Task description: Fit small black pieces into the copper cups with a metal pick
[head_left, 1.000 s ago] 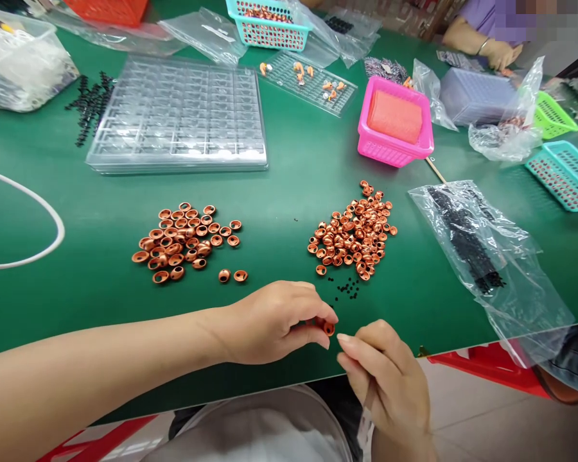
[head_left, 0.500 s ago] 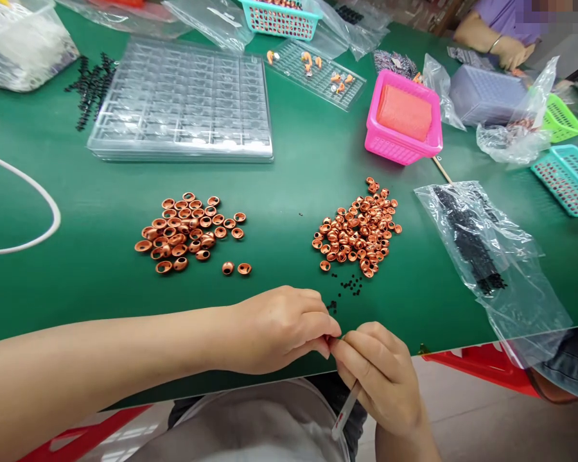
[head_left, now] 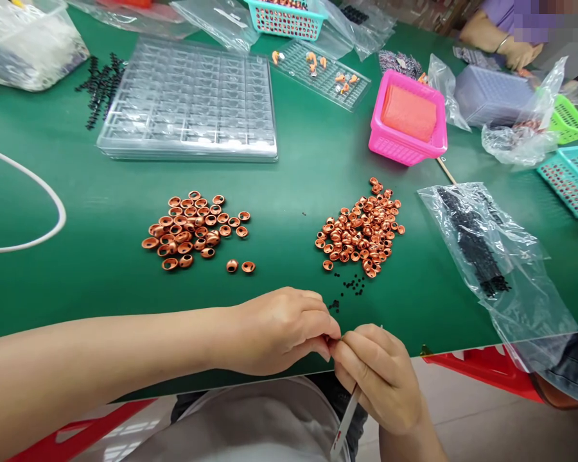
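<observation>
My left hand (head_left: 282, 330) pinches a mostly hidden piece (head_left: 328, 341) at its fingertips, apparently steadied for the tool (head_left: 345, 420) my right hand (head_left: 381, 377) clasps.

A small-parts workshop is suggested by the long green bench (head_left: 289, 183), across which copper-coloured parts (head_left: 363, 228) are heaped, clear compartment trays (head_left: 192, 102) are stacked, plastic baskets (head_left: 404, 151) and a bag (head_left: 527, 295) of black pieces (head_left: 474, 244) are set out, and another person's hand (head_left: 517, 54) is seen beyond.
</observation>
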The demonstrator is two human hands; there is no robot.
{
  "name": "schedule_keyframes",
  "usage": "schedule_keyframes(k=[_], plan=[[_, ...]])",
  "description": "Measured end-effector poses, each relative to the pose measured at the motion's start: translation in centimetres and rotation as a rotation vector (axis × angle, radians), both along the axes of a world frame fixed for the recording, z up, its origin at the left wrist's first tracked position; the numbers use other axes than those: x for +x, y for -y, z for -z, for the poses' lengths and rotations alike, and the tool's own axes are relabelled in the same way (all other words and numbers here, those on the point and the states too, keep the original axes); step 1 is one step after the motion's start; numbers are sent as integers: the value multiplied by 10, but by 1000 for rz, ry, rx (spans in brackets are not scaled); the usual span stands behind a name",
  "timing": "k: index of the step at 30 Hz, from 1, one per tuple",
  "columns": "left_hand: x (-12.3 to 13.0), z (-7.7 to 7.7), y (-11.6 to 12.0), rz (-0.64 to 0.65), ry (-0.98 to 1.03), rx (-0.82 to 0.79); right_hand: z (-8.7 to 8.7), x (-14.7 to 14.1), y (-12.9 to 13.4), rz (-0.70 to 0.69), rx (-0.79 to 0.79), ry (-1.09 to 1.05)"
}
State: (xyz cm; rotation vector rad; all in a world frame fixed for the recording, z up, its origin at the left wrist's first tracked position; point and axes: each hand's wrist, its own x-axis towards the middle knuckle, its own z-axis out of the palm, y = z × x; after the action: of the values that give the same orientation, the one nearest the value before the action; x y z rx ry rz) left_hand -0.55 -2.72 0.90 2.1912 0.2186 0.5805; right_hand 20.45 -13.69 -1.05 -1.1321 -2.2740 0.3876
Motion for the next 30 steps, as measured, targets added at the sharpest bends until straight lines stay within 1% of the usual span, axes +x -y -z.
schedule_keyframes(k=[5,8,10,12,14,18,20,22,25,27,30], plan=[[-1,1,-1,8,-45,-36,-4,-9,-9,28,65,37],[-1,-2,-3,11,-117,-76,-4,-11,-12,67,42,48],[-2,-8,-6,8,-164,-88,-5,-10,-12,82,16,-14],[-4,-17,-10,-27,-233,-75,-7,-7,-10,124,6,-121],[-10,-25,-16,-105,-363,-39,-10,-6,-8,230,15,-236],[-29,-35,-28,-249,-688,97,-9,-12,-5,589,94,-548],[-40,-37,-32,-299,-796,160,-6,-17,-6,704,155,-704],[-49,-39,-35,-329,-867,193,-2,-21,-9,729,170,-823],[-57,-44,-38,-341,-909,247,1,-22,-13,697,125,-963],[-56,-47,-38,-353,-882,288,2,-20,-15,675,104,-1021],[-43,-49,-36,-375,-786,298,2,-17,-15,659,53,-1048]])
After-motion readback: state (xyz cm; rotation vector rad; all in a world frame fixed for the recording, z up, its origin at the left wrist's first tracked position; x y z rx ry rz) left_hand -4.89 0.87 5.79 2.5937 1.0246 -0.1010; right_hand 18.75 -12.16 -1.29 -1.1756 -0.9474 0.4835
